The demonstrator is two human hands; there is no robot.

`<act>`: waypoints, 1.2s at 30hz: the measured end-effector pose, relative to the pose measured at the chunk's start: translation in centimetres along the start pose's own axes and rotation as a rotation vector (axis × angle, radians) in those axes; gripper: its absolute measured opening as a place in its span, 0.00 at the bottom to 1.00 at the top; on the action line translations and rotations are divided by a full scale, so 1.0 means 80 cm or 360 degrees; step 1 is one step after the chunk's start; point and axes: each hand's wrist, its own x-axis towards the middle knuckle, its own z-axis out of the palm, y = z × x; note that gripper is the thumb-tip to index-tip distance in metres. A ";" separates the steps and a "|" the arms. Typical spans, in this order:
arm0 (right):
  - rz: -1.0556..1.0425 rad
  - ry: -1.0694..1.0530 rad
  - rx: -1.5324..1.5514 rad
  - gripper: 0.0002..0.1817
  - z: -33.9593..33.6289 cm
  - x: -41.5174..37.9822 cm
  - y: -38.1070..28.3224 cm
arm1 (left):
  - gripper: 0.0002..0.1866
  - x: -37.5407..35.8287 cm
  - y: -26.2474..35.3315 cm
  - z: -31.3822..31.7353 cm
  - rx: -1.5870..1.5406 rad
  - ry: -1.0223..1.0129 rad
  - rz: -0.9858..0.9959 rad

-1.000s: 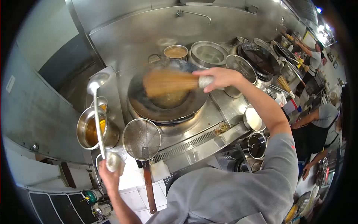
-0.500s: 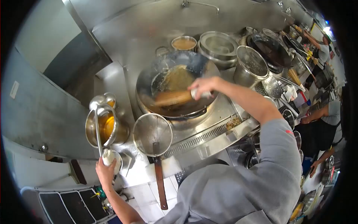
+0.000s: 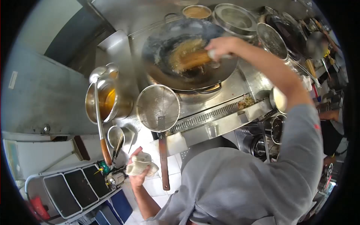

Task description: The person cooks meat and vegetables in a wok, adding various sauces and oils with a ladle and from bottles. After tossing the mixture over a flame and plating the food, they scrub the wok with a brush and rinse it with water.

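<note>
My right hand (image 3: 222, 48) grips a bamboo wok brush (image 3: 195, 60) by its pale end. The bristles lie inside the big dark wok (image 3: 225, 75), where murky liquid pools around them. Below the counter edge, my left hand (image 3: 137, 178) is closed around a folded white cloth (image 3: 141, 165). Left of it, a long ladle (image 3: 99, 120) with a wooden handle end rests across a steel pot (image 3: 90, 103) of orange-yellow oil. Between my hands, a round mesh strainer (image 3: 158, 108) lies on the counter, its wooden handle sticking out toward me.
Behind the wok stand a pot of brown liquid (image 3: 197, 12) and a wide steel basin (image 3: 235, 18). A deep strainer pot (image 3: 272, 41) is on the right. A drain grate (image 3: 210, 120) with food scraps runs along the front. Black bins (image 3: 62, 193) are at lower left.
My left hand has left the ladle's handle and moved right with the cloth. My right hand has shifted the brush within the wok. The whole view has tilted downward.
</note>
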 end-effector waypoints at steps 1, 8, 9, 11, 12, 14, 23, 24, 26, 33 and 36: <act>0.0197 0.0016 0.0420 0.28 -0.004 0.007 -0.030 | 0.36 -0.002 -0.008 0.009 -0.0068 -0.0032 -0.0128; 0.0420 0.0131 0.1007 0.37 0.044 -0.032 -0.103 | 0.34 -0.006 -0.063 0.009 -0.0733 -0.0119 -0.0355; 0.0155 0.0341 0.0576 0.36 0.070 -0.027 -0.059 | 0.29 -0.009 -0.024 0.024 -0.0797 0.0024 -0.0650; -0.0375 0.0425 0.0162 0.35 0.060 -0.033 0.007 | 0.26 -0.020 0.005 0.029 -0.0642 0.0242 -0.1058; -0.0295 0.0336 0.0114 0.32 0.046 -0.039 0.009 | 0.28 -0.025 -0.004 0.023 -0.0405 0.0275 -0.1192; 0.0169 0.0148 -0.0098 0.24 0.016 -0.035 0.010 | 0.27 -0.040 -0.042 0.015 -0.0236 0.0421 -0.1185; 0.0450 0.0304 0.0395 0.30 0.054 0.009 -0.101 | 0.35 -0.018 -0.041 0.019 -0.0317 0.0019 -0.1319; 0.0345 0.0196 0.0324 0.31 0.043 -0.031 -0.107 | 0.35 -0.023 -0.048 0.011 -0.0357 0.0023 -0.1316; 0.0025 0.0100 0.0063 0.30 0.049 -0.051 -0.053 | 0.36 -0.042 -0.069 -0.006 -0.0477 0.0026 -0.1311; 0.0667 0.0494 -0.0009 0.27 0.030 0.020 0.021 | 0.47 -0.087 -0.164 0.047 -0.1407 -0.0848 -0.1020; 0.0651 0.0566 0.0449 0.26 0.053 0.071 -0.022 | 0.37 -0.106 -0.186 0.088 -0.1745 -0.0319 -0.0957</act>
